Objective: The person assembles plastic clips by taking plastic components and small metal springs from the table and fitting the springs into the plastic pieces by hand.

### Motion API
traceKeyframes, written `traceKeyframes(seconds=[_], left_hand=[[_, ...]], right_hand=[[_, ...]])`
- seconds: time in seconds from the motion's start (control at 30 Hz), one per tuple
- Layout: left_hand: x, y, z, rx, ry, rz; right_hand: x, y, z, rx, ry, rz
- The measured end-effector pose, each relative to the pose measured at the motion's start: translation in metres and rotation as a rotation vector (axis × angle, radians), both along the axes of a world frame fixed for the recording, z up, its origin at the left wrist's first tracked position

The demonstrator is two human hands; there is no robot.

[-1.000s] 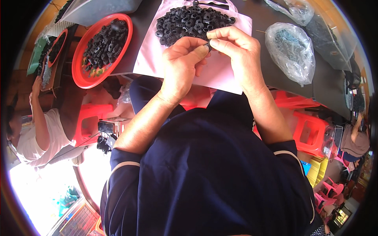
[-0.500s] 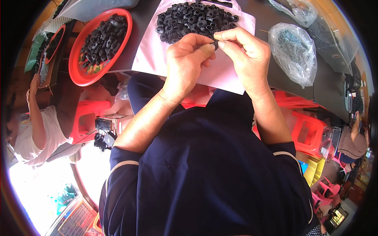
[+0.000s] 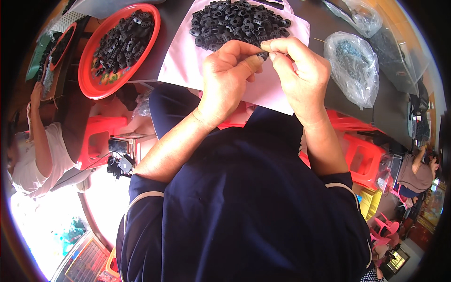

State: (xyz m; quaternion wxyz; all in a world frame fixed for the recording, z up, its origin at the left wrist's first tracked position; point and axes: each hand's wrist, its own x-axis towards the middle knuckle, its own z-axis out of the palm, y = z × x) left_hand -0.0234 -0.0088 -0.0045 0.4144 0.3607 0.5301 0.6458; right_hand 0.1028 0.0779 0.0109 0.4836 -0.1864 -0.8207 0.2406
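Above the pale pink cloth (image 3: 181, 66), my two hands meet at their fingertips. My left hand (image 3: 223, 80) is closed, its thumb and forefinger pinching a small black plastic part (image 3: 264, 55). My right hand (image 3: 304, 77) is closed in a pinch at the same part; fingertips hide whatever tiny piece may be between them. Just beyond the hands, a heap of similar black plastic parts (image 3: 239, 23) lies on the cloth. To the right rests a clear plastic bag (image 3: 364, 91) with small metal springs (image 3: 350, 54) inside.
At left on the dark table (image 3: 162, 42) stands a red oval tray (image 3: 86, 87) of black parts. A person (image 3: 44, 155) works at far left, another (image 3: 416, 174) at far right. Red plastic stools (image 3: 361, 160) flank me. A clear bin (image 3: 399, 61) stands beyond the bag.
Both hands have shifted slightly right, still together around the small black part. The whole view has tilted a little. The heap and bag look undisturbed.
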Motion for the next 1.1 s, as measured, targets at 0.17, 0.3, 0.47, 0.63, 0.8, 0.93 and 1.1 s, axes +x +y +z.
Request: traceKeyframes(seconds=[0.17, 0.3, 0.47, 0.63, 0.8, 0.93, 1.1], left_hand=[[0.003, 0.002, -0.002, 0.033, -0.013, 0.023], [0.005, 0.003, -0.007, 0.063, 0.031, 0.071], [0.006, 0.004, -0.011, 0.079, 0.053, 0.101], [0.005, 0.005, -0.007, 0.057, 0.131, 0.095], [0.0, -0.001, -0.005, 0.058, 0.299, 0.083], [-0.014, 0.007, -0.005, 0.168, 0.847, 0.011], [-0.011, 0.018, -0.005, 0.263, 1.321, -0.035]], right_hand=[[-0.005, 0.001, -0.002, 0.104, -0.023, -0.018], [-0.009, 0.003, -0.004, 0.228, -0.013, -0.018], [-0.011, 0.006, -0.007, 0.376, -0.015, 0.022], [-0.007, -0.001, -0.014, 0.037, 0.061, -0.034], [0.0, -0.014, -0.026, -0.1, 0.052, -0.062], [0.013, -0.008, -0.027, -0.119, 0.086, -0.087], [0.032, 0.011, -0.022, -0.461, 0.24, -0.071]])
